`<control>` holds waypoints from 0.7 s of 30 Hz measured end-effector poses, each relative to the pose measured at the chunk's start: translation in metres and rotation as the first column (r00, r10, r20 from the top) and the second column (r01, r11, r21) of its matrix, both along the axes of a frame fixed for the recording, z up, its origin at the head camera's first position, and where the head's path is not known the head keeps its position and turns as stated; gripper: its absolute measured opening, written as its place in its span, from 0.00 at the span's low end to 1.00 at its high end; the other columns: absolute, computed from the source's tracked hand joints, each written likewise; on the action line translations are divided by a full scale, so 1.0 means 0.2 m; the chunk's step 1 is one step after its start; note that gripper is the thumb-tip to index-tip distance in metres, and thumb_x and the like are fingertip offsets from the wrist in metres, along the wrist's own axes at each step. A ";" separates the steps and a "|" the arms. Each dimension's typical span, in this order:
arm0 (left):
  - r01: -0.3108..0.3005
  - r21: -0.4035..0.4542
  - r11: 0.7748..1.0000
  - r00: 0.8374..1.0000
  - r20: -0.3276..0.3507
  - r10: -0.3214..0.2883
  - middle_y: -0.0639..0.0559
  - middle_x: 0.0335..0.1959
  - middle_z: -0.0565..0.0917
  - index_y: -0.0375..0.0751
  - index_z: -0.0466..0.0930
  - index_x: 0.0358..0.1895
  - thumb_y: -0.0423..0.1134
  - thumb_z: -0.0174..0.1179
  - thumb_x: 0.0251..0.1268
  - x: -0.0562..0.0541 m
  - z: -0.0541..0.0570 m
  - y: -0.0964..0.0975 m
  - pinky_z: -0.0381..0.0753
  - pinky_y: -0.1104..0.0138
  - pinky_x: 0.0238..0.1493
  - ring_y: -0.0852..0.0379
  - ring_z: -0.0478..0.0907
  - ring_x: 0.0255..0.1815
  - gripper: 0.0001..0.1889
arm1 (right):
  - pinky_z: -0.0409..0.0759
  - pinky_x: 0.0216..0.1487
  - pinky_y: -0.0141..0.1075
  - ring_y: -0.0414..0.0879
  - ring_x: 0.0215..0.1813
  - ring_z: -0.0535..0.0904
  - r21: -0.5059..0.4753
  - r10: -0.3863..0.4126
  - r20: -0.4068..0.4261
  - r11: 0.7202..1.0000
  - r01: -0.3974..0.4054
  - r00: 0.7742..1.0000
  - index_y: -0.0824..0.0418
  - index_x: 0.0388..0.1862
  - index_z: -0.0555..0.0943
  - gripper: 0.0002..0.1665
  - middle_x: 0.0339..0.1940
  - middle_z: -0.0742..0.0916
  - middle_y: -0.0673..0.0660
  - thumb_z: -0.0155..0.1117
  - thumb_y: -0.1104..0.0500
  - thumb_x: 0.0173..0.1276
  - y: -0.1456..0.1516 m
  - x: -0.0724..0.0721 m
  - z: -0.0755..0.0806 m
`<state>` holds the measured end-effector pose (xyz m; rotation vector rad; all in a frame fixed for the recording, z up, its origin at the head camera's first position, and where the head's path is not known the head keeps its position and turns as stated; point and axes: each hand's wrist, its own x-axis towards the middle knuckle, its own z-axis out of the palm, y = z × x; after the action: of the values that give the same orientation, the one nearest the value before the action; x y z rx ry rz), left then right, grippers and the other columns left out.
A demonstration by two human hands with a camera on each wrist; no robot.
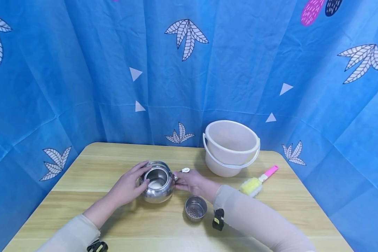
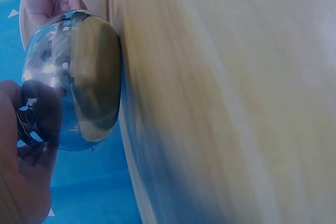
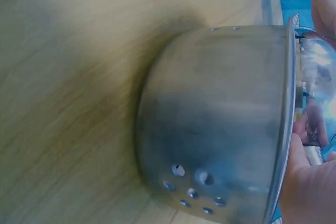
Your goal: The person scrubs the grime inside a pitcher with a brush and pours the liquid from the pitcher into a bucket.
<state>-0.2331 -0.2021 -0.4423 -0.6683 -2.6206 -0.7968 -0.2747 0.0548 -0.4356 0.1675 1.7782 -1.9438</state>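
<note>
A shiny round steel teapot [image 1: 159, 195] stands on the table with its lidless mouth facing up. My left hand [image 1: 130, 185] grips it from the left, with fingers at the far rim and the thumb by the near side of the mouth. On the pot's right side my right hand [image 1: 192, 181] holds the short spout [image 3: 314, 155]; its fingertips are partly hidden. A small steel strainer cup [image 1: 195, 209] with holes in its bottom sits just in front of my right wrist, apart from the hand. In the right wrist view this strainer cup [image 3: 215, 114] covers much of the pot.
A white bucket [image 1: 218, 153] with its handle hanging down in front stands at the back right. Beside it lies a yellow-and-white sponge brush [image 1: 252, 186] with a pink handle. A blue patterned curtain [image 1: 176, 87] surrounds the wooden table [image 1: 113, 157].
</note>
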 end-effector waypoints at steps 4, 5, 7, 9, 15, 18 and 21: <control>0.004 0.028 1.000 1.000 -0.001 -0.004 0.41 0.72 0.69 0.36 0.75 0.67 0.39 0.65 0.67 -0.01 -0.01 0.00 0.76 0.46 0.61 0.60 0.80 0.27 0.26 | 0.85 0.53 0.40 0.56 0.50 0.83 -0.010 0.008 0.010 1.000 -0.007 1.000 0.75 0.61 0.69 0.26 0.48 0.83 0.70 0.64 0.60 0.72 0.00 0.00 0.00; 0.006 0.035 0.999 1.000 0.005 -0.006 0.41 0.72 0.69 0.36 0.75 0.67 0.39 0.65 0.67 -0.01 -0.02 0.00 0.78 0.47 0.59 0.65 0.74 0.20 0.26 | 0.85 0.53 0.40 0.56 0.50 0.83 -0.016 0.009 0.013 1.000 -0.009 1.000 0.75 0.61 0.69 0.26 0.49 0.83 0.70 0.64 0.60 0.72 0.00 0.00 -0.01; 0.006 0.044 0.999 1.000 0.020 -0.007 0.41 0.73 0.69 0.36 0.74 0.67 0.39 0.64 0.68 -0.01 -0.02 0.00 0.79 0.49 0.56 0.70 0.66 0.13 0.26 | 0.84 0.54 0.40 0.56 0.50 0.84 -0.021 0.015 0.011 1.000 -0.014 1.000 0.75 0.61 0.69 0.26 0.49 0.83 0.70 0.63 0.60 0.73 0.00 0.00 -0.01; 0.000 0.048 0.999 1.000 0.029 -0.001 0.41 0.73 0.69 0.36 0.74 0.67 0.40 0.64 0.68 -0.01 -0.02 -0.01 0.79 0.50 0.53 0.71 0.65 0.12 0.26 | 0.84 0.54 0.40 0.55 0.50 0.84 -0.032 0.016 0.018 0.999 -0.016 1.000 0.75 0.60 0.70 0.25 0.49 0.83 0.70 0.63 0.60 0.73 0.00 0.00 -0.01; -0.020 0.061 0.998 0.999 0.041 0.018 0.38 0.71 0.70 0.35 0.76 0.66 0.38 0.64 0.67 -0.01 -0.03 -0.01 0.78 0.47 0.59 0.52 0.84 0.33 0.25 | 0.84 0.55 0.39 0.53 0.48 0.85 -0.042 0.019 0.028 0.999 -0.017 0.999 0.74 0.55 0.74 0.20 0.49 0.85 0.69 0.64 0.61 0.72 0.00 0.00 -0.02; -0.021 0.067 0.998 0.999 0.048 0.018 0.36 0.70 0.71 0.33 0.76 0.65 0.38 0.64 0.67 -0.01 -0.03 -0.01 0.72 0.43 0.65 0.36 0.78 0.59 0.25 | 0.84 0.55 0.39 0.51 0.47 0.85 -0.040 0.026 0.027 0.999 -0.025 0.999 0.74 0.54 0.75 0.19 0.49 0.85 0.69 0.64 0.62 0.72 0.00 0.00 -0.02; -0.020 0.068 0.997 0.998 0.058 0.016 0.35 0.70 0.71 0.33 0.77 0.65 0.38 0.64 0.67 -0.01 -0.04 -0.02 0.69 0.41 0.67 0.33 0.71 0.67 0.24 | 0.83 0.56 0.39 0.51 0.47 0.86 -0.041 0.030 0.019 0.999 -0.029 0.999 0.74 0.53 0.76 0.18 0.48 0.86 0.68 0.63 0.62 0.72 0.00 0.00 -0.03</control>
<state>-0.2351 -0.2054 -0.4497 -0.6109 -2.6326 -0.9090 -0.2752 0.0543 -0.4412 0.1448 1.7175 -1.9497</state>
